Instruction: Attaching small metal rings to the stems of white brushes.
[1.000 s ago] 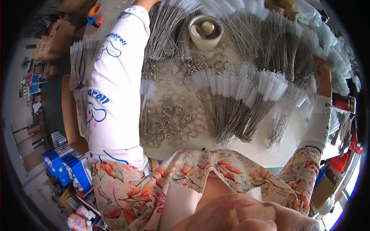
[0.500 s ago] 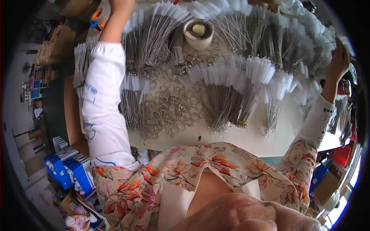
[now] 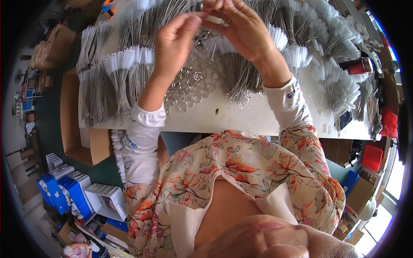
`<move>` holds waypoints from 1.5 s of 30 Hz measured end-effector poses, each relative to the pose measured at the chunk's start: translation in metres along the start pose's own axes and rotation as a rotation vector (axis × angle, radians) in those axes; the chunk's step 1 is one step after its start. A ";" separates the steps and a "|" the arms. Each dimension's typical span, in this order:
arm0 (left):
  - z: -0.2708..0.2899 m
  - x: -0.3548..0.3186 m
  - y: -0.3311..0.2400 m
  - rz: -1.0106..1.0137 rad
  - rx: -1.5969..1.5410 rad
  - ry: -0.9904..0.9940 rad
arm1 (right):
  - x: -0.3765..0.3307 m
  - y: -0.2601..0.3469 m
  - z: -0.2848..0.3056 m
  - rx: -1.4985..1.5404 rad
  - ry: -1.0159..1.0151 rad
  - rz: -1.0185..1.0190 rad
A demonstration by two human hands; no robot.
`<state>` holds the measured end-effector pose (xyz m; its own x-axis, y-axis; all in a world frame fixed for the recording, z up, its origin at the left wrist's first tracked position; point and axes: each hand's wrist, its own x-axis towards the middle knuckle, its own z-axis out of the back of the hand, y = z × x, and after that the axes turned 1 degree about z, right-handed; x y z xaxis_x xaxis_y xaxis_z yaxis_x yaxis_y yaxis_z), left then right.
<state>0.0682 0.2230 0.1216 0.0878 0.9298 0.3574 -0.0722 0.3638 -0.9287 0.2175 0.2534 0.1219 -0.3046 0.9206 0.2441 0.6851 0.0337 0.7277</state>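
My left hand (image 3: 175,45) and my right hand (image 3: 249,34) are raised close together at the top of the view, above the table's middle. The left one has thumb and forefinger pressed together, slightly blurred; what they hold is hidden. The right hand's fingers are bent together at the upper edge, around something too small to make out. Below them lies a loose pile of metal split rings (image 3: 189,86). Bundles of thin wire-stemmed brushes with white bristle heads (image 3: 119,62) stretch along the left, and more brushes (image 3: 241,77) fan out under my right wrist.
A white table (image 3: 172,124) carries further brush bundles (image 3: 340,92) at the right, with a phone (image 3: 344,119) and a dark red cylinder (image 3: 359,66) nearby. Orange-handled scissors (image 3: 108,7) lie far left. A cardboard box (image 3: 71,116) and blue bins (image 3: 53,193) stand left of the table.
Both hands have come from far apart, left at the upper left and right at the far right, to meet near the top middle. The view has shifted too.
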 end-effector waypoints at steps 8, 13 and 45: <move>-0.002 -0.035 0.073 -0.582 0.511 -0.322 | -0.055 -0.033 0.024 -0.394 -0.043 0.058; -0.037 -0.079 0.060 -0.598 0.528 -0.138 | -0.078 -0.053 0.048 -0.175 -0.127 -0.329; -0.010 -0.106 0.114 -0.253 0.869 0.318 | -0.195 0.000 0.088 -2.314 0.601 -0.491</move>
<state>0.0608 0.1656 -0.0228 0.4581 0.8061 0.3747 -0.7146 0.5846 -0.3841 0.3352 0.1080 0.0175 -0.5038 0.8072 -0.3076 -0.8267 -0.5538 -0.0993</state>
